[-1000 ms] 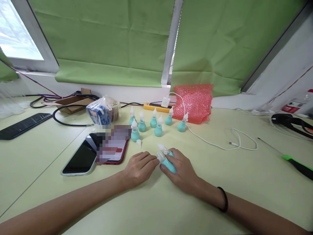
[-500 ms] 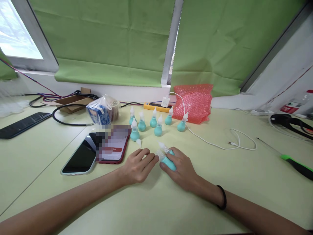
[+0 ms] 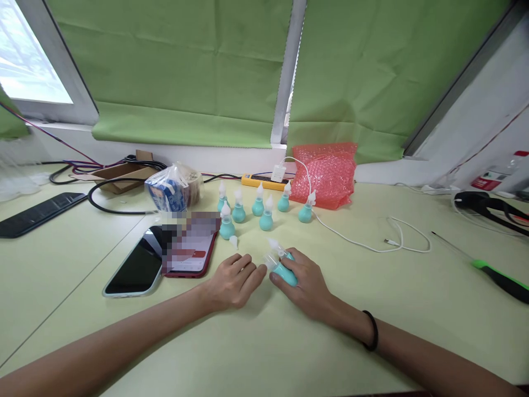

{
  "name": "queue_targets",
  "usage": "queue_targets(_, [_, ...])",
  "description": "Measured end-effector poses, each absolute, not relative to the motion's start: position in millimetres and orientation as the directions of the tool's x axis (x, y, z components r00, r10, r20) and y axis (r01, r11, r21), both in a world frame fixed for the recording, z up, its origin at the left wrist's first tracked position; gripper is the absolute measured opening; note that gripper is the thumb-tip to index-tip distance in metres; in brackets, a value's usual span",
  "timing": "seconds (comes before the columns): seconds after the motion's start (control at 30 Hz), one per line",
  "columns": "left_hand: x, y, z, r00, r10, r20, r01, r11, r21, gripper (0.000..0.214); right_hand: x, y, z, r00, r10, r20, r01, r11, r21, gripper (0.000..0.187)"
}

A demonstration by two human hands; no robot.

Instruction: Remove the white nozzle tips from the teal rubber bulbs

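Note:
My right hand point(image 3: 308, 281) is closed around two teal bulb nasal aspirators. The nearer aspirator point(image 3: 285, 274) lies tilted with its clear end towards my left hand; the other aspirator point(image 3: 278, 247), with a white pointed tip, sits behind it, its bulb partly hidden by my fingers. My left hand point(image 3: 236, 280) has its fingers curled, the tips against or close beside the clear end; whether they pinch anything is hidden. Several similar aspirators point(image 3: 266, 220) stand upright beyond my hands. A loose white tip point(image 3: 233, 242) lies near the front left one.
Two phones point(image 3: 134, 264) lie left of my left arm. Behind are a bagged blue pack point(image 3: 167, 193), a yellow power strip point(image 3: 258, 182) and pink bubble wrap point(image 3: 324, 176). A white cable point(image 3: 351, 239) runs rightward towards a screwdriver point(image 3: 496, 275).
The view has shifted very slightly. Both hands and the aspirators keep almost the same places and hold.

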State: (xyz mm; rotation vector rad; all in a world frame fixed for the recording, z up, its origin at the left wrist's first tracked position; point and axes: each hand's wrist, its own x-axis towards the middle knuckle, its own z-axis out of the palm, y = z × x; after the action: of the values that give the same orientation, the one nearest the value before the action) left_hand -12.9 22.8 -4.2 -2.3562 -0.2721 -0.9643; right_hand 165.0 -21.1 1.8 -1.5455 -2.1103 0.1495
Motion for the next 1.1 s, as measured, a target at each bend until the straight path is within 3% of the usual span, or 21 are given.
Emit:
queue_targets(0.17, [-13, 25, -6, 0.697, 0.011, 0.717, 0.413, -0.824, -0.388, 0.005, 170, -17, 3, -0.147, 0.93, 0.338, 0.8, 0.312, -0.513, 0.023])
queue_targets(0.27, [-12, 27, -10, 0.671, 0.113, 0.733, 0.475, -0.824, -0.309, 0.001, 175, -13, 2, -0.094, 0.934, 0.343, 0.747, 0.294, -0.596, 0.027])
queue_targets(0.47, [-11, 37, -17, 0.637, 0.416, 0.649, 0.664, -0.723, -0.189, 0.011, 176, -12, -3, -0.226, 0.871, 0.437, 0.779, 0.431, -0.456, 0.016])
queue_targets(0.6, [-11, 37, -15, 0.623, 0.527, 0.579, 0.714, -0.684, -0.146, 0.015, 175, -15, -5, -0.323, 0.817, 0.477, 0.773, 0.519, -0.365, 0.009])
queue_targets(0.73, [-12, 34, -9, 0.517, 0.542, 0.663, 0.691, -0.721, 0.051, 0.02, 176, -15, -1, -0.456, 0.769, 0.448, 0.745, 0.605, -0.28, 0.01])
queue_targets(0.87, [-12, 27, 0, 0.494, 0.518, 0.698, 0.529, -0.817, 0.232, 0.025, 179, -14, 8, -0.614, 0.694, 0.375, 0.677, 0.708, -0.202, 0.014])
queue_targets(1.1, [-11, 21, 12, 0.68, 0.446, 0.581, 0.452, -0.88, 0.146, 0.021, 180, -15, 17, -0.689, 0.659, 0.302, 0.614, 0.752, -0.239, 0.02])
